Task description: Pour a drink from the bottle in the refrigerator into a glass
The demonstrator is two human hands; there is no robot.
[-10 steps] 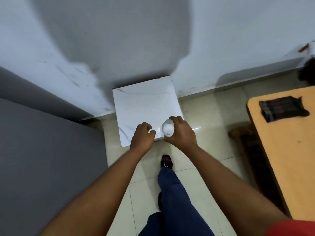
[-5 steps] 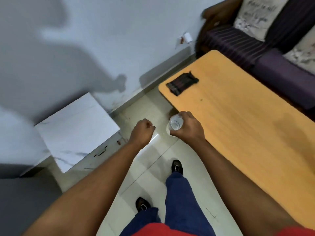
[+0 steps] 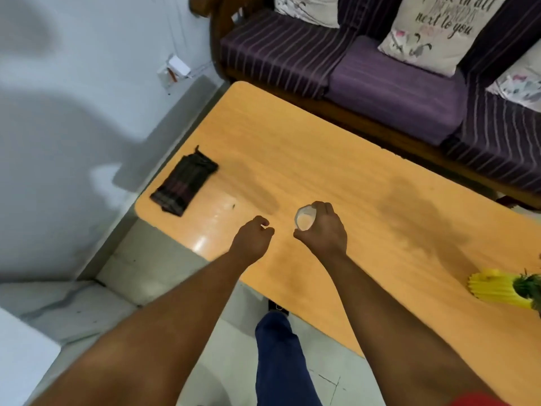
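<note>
Wall [image 3: 73,83] fills the far left, grey-white w/ a big soft shadow across it; a white marble-look block [image 3: 26,356] sits low at the left edge on the tiled floor [image 3: 152,265]. Next over, orange wooden table [image 3: 292,159] runs diagonally thru the middle. Dark folded cloth [image 3: 184,183] lies near the table's left corner, well apart from both hands. Left hand [image 3: 251,240] is over the table's near edge, fingers curled into a loose fist, nothing visibly in it. Just right of it, not touching, right hand [image 3: 325,230] is wrapped round a clear glass [image 3: 305,218], seen from above, rim facing the camera, over the tabletop; can't tell if the base touches the wood. Below, a leg in blue trousers [image 3: 278,364] and a dark shoe [image 3: 278,306] on the floor. Far right: yellow ribbed object [image 3: 494,288] w/ green leaves at the table's edge. Behind the table, purple striped sofa [image 3: 380,77] w/ a printed cushion [image 3: 433,27].
</note>
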